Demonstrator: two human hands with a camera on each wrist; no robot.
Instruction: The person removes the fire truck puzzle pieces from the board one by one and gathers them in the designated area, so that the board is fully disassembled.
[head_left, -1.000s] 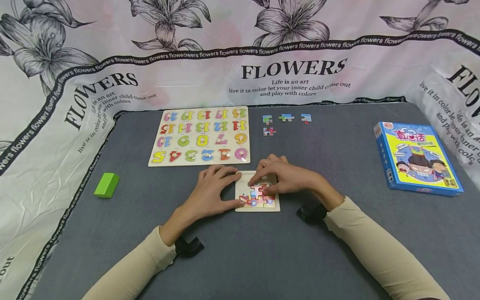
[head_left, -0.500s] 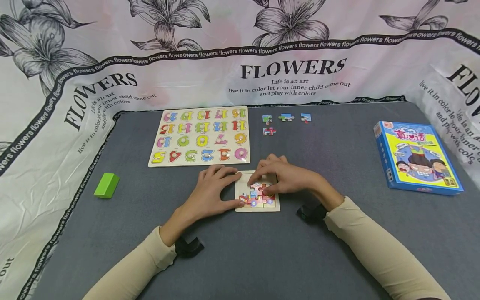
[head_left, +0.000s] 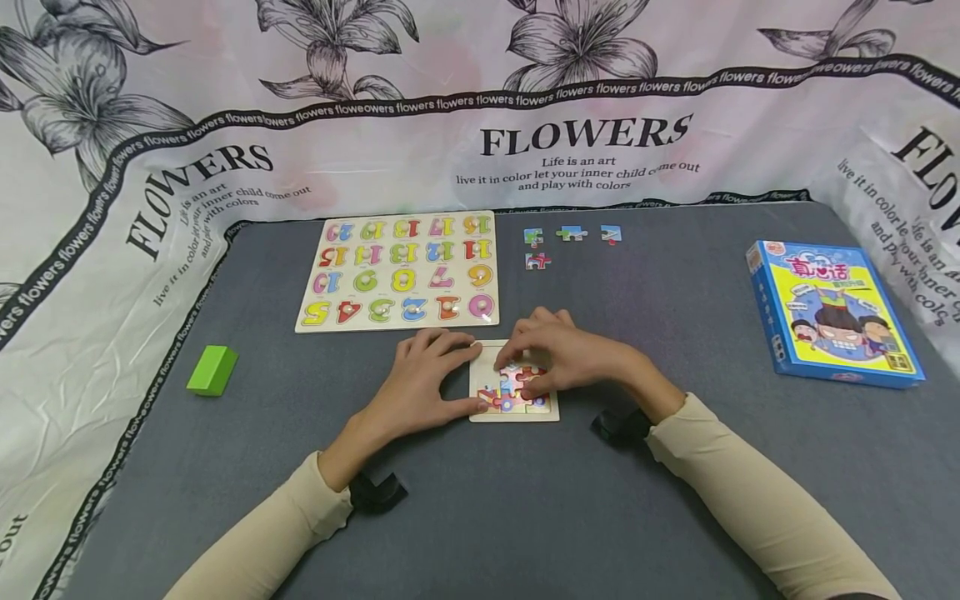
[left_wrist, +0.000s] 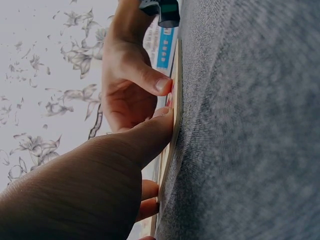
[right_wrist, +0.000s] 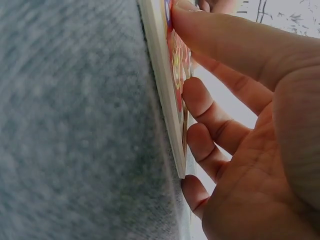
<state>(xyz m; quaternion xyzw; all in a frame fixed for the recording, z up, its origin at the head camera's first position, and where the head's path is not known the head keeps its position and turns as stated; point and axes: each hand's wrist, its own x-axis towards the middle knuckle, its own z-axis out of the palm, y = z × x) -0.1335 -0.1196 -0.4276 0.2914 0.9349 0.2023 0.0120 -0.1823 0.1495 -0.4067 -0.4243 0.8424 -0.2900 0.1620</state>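
A small wooden jigsaw puzzle board (head_left: 551, 415) lies flat on the table in front of the person, its lower part filled with colourful pieces (head_left: 513, 390). The left hand (head_left: 426, 385) holds the board by its left side, thumb at the near corner and index finger at the far one. Over the right part of the board is the right hand (head_left: 573, 354), its thumb pressing on the pieces and its fingers bent loosely above the far part. In the right wrist view its fingertips (right_wrist: 197, 95) are right at the board's surface. The right hand hides part of the pieces.
Several loose jigsaw pieces (head_left: 572, 234) lie beyond the board. A number puzzle board (head_left: 397, 324) stands close behind the left hand. A green block (head_left: 213, 371) is at left, a blue and yellow box (head_left: 836, 317) at right. Flower-printed cloth (head_left: 390, 167) borders the grey table.
The right thumb has slid slightly to the left over the pieces. The left hand keeps its hold, and the loose pieces stay where they were.
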